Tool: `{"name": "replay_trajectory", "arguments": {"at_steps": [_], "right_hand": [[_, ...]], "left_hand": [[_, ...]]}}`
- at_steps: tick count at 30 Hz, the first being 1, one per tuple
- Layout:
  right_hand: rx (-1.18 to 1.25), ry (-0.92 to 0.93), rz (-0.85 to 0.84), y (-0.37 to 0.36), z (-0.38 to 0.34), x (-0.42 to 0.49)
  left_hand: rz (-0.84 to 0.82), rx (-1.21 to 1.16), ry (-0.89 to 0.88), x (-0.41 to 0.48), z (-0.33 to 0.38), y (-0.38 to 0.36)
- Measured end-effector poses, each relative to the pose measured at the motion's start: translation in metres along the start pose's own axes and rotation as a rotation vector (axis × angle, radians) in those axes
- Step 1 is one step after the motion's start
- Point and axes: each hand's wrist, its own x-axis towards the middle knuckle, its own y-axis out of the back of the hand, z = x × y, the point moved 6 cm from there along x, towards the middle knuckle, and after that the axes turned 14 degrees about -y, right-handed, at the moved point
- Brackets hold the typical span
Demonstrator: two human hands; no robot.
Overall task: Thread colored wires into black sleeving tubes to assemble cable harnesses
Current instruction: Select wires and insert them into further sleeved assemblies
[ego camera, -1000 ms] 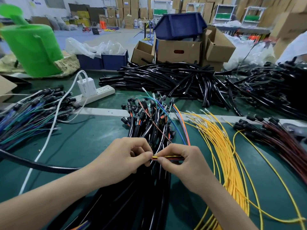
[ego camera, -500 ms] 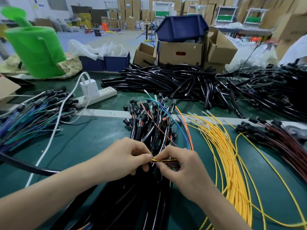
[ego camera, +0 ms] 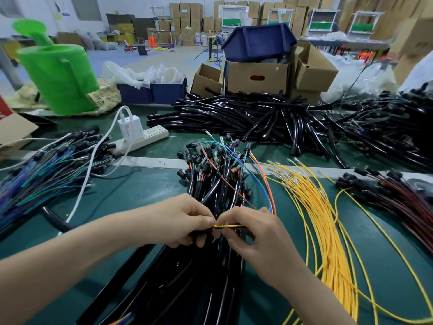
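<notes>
A thin bundle of colored wires (ego camera: 230,226) is pinched between the curled fingers of the left hand (ego camera: 182,220) and right hand (ego camera: 255,233), above the black harness pile (ego camera: 218,184) on the bench (ego camera: 140,195).

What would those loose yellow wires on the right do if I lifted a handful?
Probably flop: the yellow wires are thin and already lie in long curves across the green table. They look light for their length. They would likely tangle, since many strands cross and one loops off alone.
</notes>
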Motion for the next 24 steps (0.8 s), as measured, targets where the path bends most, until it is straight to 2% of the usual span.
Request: {"name": "replay_trajectory", "arguments": {"at_steps": [8, 12, 15, 20, 24], "right_hand": [[0.296, -0.124, -0.11, -0.004, 0.007, 0.001], [0.44, -0.248, -0.149, -0.004, 0.019, 0.002], [0.484, -0.287, -0.189, -0.006, 0.022, 0.003], [0.53, -0.285, -0.206, -0.001, 0.024, 0.005], [0.517, -0.282, -0.201, 0.0, 0.027, 0.007]], "left_hand": [[-0.145, 0.112, -0.105, -0.002, 0.007, -0.001], [-0.132, 0.331, -0.228, 0.001, 0.015, -0.002], [-0.081, 0.432, -0.28, 0.001, 0.014, -0.001], [0.132, 0.435, -0.316, 0.001, 0.008, 0.007], [0.078, 0.532, -0.388, -0.002, 0.013, 0.001]]}}
